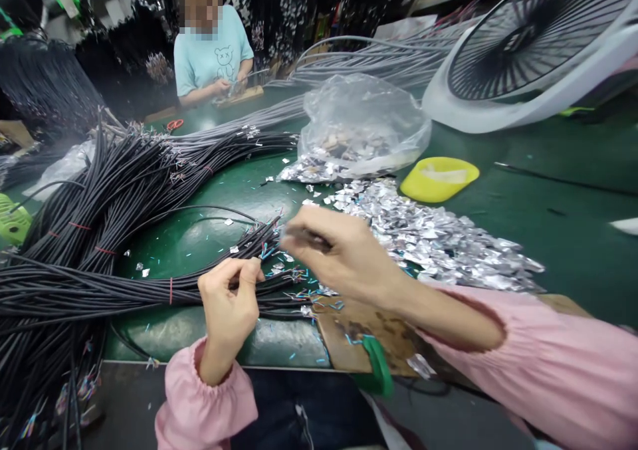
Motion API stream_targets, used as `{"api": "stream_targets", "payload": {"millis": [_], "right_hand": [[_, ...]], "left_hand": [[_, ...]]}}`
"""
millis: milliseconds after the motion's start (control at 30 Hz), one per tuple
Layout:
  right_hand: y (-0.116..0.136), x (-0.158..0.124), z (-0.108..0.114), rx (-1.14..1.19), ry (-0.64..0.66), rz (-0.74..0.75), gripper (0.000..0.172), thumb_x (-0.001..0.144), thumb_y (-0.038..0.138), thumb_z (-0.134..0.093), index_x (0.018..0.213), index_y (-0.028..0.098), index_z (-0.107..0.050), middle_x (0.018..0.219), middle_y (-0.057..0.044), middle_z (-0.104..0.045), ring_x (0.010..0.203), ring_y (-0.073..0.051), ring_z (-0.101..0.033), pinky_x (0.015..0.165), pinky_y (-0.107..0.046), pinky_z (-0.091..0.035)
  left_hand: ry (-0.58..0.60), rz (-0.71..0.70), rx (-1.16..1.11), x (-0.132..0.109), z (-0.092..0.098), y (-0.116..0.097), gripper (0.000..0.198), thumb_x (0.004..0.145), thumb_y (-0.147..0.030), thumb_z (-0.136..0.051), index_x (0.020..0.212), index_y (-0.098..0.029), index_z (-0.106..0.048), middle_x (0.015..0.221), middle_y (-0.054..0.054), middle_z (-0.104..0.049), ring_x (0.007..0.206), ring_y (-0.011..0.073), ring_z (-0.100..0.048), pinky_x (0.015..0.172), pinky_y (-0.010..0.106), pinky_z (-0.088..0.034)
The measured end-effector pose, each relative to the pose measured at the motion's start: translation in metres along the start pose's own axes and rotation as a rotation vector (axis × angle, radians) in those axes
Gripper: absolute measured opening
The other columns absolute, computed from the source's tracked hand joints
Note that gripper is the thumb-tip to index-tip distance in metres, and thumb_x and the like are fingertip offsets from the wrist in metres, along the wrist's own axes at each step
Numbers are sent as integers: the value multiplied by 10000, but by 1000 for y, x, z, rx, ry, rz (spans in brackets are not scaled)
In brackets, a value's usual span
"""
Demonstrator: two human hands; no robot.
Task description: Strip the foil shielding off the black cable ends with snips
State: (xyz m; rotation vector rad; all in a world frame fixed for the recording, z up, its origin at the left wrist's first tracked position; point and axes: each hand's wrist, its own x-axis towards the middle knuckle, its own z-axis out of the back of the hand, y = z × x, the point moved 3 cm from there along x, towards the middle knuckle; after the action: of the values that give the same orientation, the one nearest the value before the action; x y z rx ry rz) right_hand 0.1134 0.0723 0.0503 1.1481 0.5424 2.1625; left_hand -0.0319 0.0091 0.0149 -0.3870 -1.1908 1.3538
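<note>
My left hand (230, 302) is closed in a pinch on a black cable (149, 294) near its stripped end, where thin coloured wires fan out. My right hand (333, 250) is blurred by motion just right of those wire ends, fingers curled around something small I cannot make out. A large bundle of black cables (100, 191) curves across the green table (548, 211) to my left. A heap of silver foil scraps (438, 237) lies behind my right hand. Both arms wear pink sleeves.
A clear plastic bag (363, 124) of scraps, a yellow scoop (438, 179), a white fan (528, 51), a brown board (369, 334) with a green-handled tool (377, 363). A person in a light blue shirt (212, 54) works at the far side by grey cables (369, 58).
</note>
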Motion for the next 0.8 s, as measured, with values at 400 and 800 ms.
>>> {"api": "stream_targets", "payload": {"millis": [400,800], "right_hand": [[5,2,-17,353,49,-251,357,855,292,-460,523,201,-365,513,38,-333,480,-93,-308,461,-247,-248],[5,-3,1,107,-18,-133,235,829,296,-548,634,171,-587,594,-3,-530,531,-103,-447,487,-241,-328]], "left_hand": [[-36,-58,79,-3,-3,0,277,875,-260,-479,649,-164,-606,593,-3,-588,538,100,-516,527,205,-368],[-92,11,-26,-3,-5,4,258,844,-335,-540,685,-160,-643,623,15,-598,561,116,-535,523,218,-398]]}}
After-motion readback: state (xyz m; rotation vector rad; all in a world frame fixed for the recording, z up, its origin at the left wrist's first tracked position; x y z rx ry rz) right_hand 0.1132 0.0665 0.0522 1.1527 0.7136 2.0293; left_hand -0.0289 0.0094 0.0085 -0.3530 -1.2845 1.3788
